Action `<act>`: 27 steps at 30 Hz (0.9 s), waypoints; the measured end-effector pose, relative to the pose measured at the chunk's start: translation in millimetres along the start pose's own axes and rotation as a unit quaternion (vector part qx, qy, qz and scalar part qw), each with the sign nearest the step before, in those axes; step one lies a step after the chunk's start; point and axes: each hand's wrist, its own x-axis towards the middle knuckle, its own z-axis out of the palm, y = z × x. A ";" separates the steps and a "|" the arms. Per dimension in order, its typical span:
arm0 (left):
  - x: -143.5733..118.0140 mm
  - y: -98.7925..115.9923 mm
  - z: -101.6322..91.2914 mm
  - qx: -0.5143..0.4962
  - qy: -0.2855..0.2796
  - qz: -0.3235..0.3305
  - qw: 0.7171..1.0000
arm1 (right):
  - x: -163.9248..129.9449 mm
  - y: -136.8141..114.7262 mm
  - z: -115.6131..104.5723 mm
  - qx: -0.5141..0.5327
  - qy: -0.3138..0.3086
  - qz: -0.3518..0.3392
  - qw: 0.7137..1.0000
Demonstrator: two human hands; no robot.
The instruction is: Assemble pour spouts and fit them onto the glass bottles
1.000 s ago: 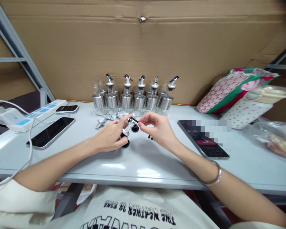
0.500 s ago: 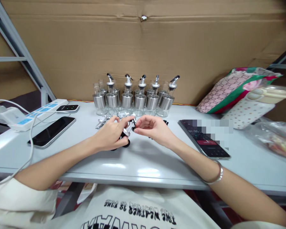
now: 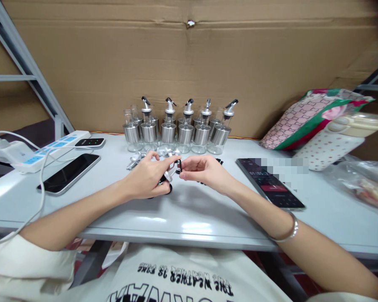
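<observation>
Standing behind, bottles [image 3: 176, 132] line the table [image 3: 192, 209]; left hand [image 3: 146, 180] grips a spout [image 3: 169, 172], right hand [image 3: 204, 174] pinches its black cap [image 3: 179, 164].

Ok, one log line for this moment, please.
left hand: grips silver pourer spout | right hand: pinches small black cap against it | bottles: behind

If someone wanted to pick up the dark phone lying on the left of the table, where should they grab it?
Probably by its two long edges, coming from above. The dark phone lies flat, screen up, on the table, so only the thin sides offer purchase. Its near end points towards the table's front edge with bare surface around it, while a white cable runs close along its left side, so come in from the right.
</observation>
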 end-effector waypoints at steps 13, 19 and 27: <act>-2.1 4.7 -0.9 -0.091 0.029 0.072 0.993 | 0.6 10.3 -10.7 0.169 -0.173 0.044 0.969; -7.0 6.1 8.4 -0.140 0.003 0.064 0.988 | -0.5 8.9 -8.0 0.148 -0.208 0.042 0.966; -7.6 4.2 8.9 -0.139 0.002 0.072 0.988 | -2.3 8.7 -1.7 0.111 -0.144 0.009 0.983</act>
